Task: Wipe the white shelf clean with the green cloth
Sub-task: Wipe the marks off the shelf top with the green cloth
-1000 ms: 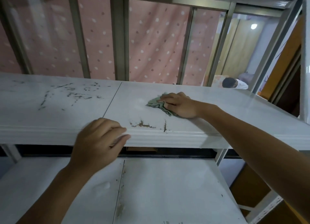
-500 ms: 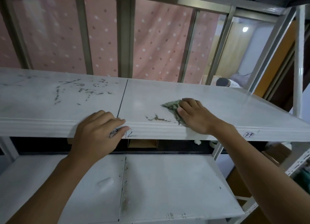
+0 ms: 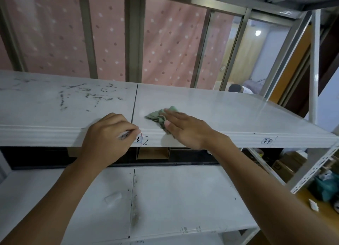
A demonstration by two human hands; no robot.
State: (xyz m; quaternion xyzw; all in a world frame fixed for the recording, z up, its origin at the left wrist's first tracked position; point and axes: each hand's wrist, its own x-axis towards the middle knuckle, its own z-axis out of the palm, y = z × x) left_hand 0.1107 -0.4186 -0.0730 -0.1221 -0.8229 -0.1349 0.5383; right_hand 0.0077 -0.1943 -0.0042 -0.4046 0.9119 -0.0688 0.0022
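Green cloth (image 3: pixel 157 116) sits bunched on the top white shelf (image 3: pixel 229 114), right panel, near the front edge, just right of the seam (image 3: pixel 134 103). Your right hand (image 3: pixel 185 129) lies flat on it with the fingers straight and close together, pressing down rather than pinching. Your left hand (image 3: pixel 108 136) holds the shelf's front edge just left of the seam, fingers curled and bunched over the top and thumb across the lip.

Progress, as a judgement: partway, maybe half of this level.
- Right panel: no marks show around the cloth or out to the right end, so it looks done or nearly so.
- Left panel: dark scuff marks (image 3: pixel 86 96) are spread across the middle, untouched, and fainter streaks run to the far left.
- Lower shelf (image 3: pixel 183 199): dark grit along its seam and a small pale lump (image 3: pixel 113 198) on the left panel. Can't tell whether this level counts.

Next you'd cross the seam to the scuffs, and your left hand sits right in that path.

Containers:
- Cardboard box (image 3: pixel 153 153) is tucked in the dark gap under the top shelf, contents not visible.
- More cardboard boxes (image 3: pixel 289 164) are low on the right past the frame, contents unclear.
- Teal bag (image 3: pixel 328 188) is near them, contents hidden.
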